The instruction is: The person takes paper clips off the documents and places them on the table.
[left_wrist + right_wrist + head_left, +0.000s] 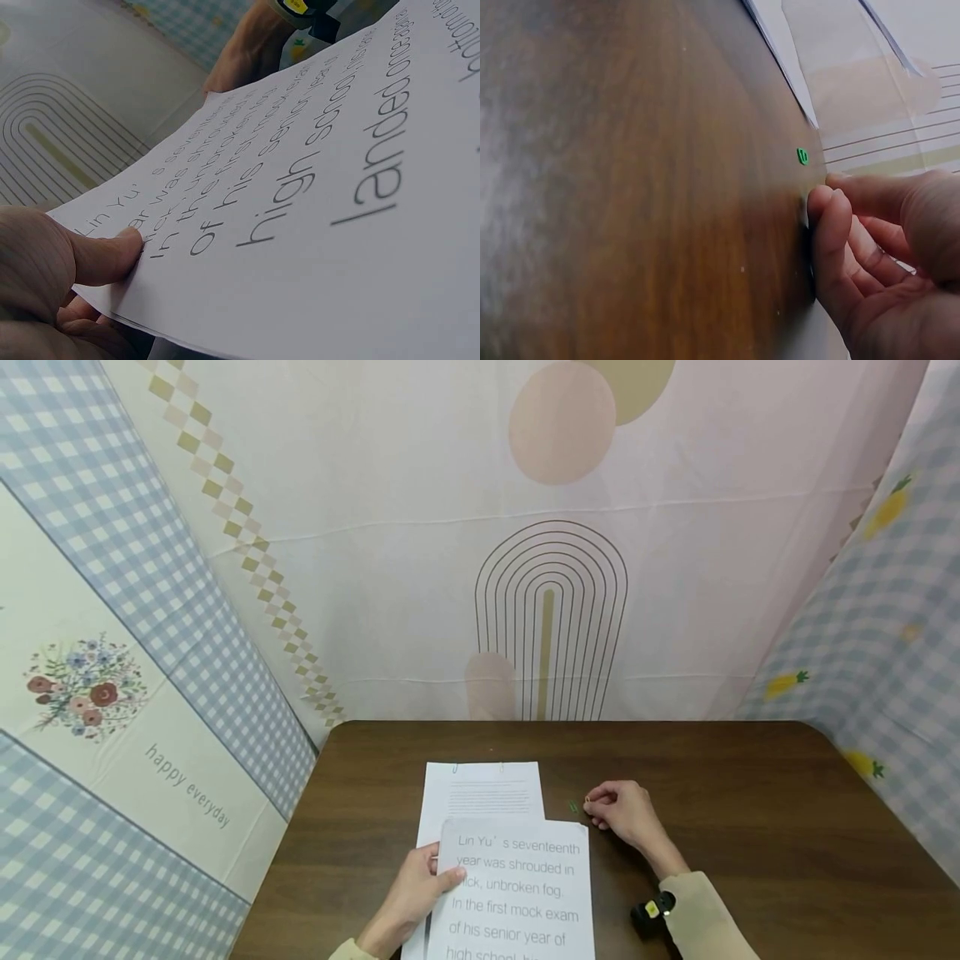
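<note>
My left hand (415, 892) grips the left edge of a printed sheet of large text (517, 881), with the thumb on top and fingers beneath. In the left wrist view the sheet is raised and slopes away. Behind it lies a sheet of small print (483, 785), partly covered, with two paper clips (454, 768) on its top edge. My right hand (626, 812) is low over the table, thumb and forefinger pinched together. A tiny pale paper clip seems to show at their tips, mostly hidden. A green paper clip (802, 156) lies just beside the fingertips.
The brown wooden table (787, 827) ends at a patterned cloth backdrop (390, 610). Checked cloths hang at the left (150, 568) and right (862, 652). A black wrist device (651, 917) sits at the right cuff.
</note>
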A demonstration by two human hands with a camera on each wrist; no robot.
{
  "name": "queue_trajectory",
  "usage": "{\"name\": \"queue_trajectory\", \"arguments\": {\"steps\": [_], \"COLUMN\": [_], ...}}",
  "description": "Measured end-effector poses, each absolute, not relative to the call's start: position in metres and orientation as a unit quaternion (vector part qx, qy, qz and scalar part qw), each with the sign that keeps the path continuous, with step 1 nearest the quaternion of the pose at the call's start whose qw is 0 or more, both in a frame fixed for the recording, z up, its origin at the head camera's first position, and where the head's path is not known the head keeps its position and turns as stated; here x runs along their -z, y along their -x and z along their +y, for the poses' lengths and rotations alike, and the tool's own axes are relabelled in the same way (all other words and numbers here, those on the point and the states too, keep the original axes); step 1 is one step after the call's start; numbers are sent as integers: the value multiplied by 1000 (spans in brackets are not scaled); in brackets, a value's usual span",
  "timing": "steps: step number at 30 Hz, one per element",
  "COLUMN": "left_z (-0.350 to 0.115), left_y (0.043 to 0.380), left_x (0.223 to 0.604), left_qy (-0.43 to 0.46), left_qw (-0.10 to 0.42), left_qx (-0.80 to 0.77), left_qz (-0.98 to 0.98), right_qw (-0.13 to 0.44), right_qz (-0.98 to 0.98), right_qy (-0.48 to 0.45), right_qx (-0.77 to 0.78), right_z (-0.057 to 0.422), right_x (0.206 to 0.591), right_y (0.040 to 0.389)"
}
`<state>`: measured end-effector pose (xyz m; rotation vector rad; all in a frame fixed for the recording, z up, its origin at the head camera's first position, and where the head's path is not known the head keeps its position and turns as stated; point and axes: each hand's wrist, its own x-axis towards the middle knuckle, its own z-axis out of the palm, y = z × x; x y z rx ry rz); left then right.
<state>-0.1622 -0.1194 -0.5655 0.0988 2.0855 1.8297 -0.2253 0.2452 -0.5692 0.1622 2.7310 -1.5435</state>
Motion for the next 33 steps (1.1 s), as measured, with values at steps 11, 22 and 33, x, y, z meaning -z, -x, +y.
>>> {"name": "queue_trajectory", "arguments": {"steps": [11, 22, 33], "left_z": [-117, -116, -116], "left_y": [163, 165, 165], "left_x": [568, 569, 568], "left_qy": [-31, -29, -28], "left_qw": [175, 173, 174], "left_qx": [-647, -646, -650], "left_qz": [742, 743, 739], "right_qw": [-5, -6, 22], "right_qz": [876, 874, 899], "right_qy": [-85, -116, -129], "right_qx": [474, 472, 418], "right_z": [243, 236, 235], "right_x": [568, 565, 556], "right_y": [228, 231, 234]}}
